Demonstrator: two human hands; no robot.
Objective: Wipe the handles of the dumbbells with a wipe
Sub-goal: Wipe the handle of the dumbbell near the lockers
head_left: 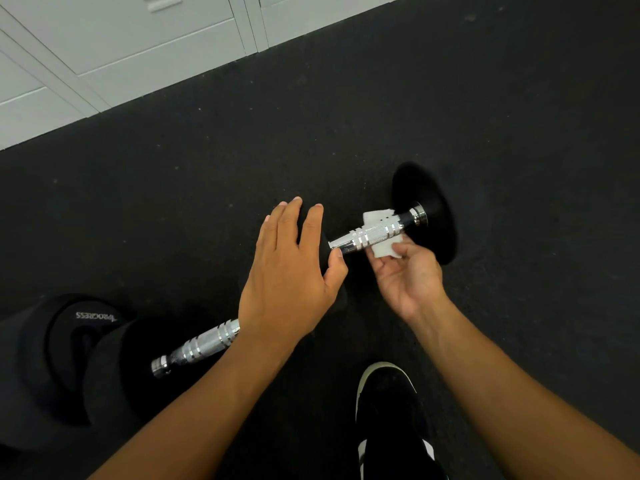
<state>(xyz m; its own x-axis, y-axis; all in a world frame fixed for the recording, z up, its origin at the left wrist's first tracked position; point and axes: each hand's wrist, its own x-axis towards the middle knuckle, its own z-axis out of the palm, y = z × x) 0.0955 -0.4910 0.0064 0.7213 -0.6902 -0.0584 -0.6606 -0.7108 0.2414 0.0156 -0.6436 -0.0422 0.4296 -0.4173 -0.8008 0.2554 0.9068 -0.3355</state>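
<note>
From the head camera, looking down at a dark rubber floor (346, 116), a dumbbell (377, 233) lies near the middle with its chrome knurled handle (372, 234) running between two black end weights. A white wipe (382, 247) is draped around the far part of that handle. The right hand (407, 275) has its grip pinched on the wipe's lower edge, just under the bar. The left hand (291, 271) rests flat with fingers spread on the near black weight, its grip apart and holding nothing, thumb touching the handle's near end. A second dumbbell (138, 351) lies at lower left, partly behind the left forearm. Pale lockers (121, 39) line the upper left; a black shoe (391, 417) shows below.
</note>
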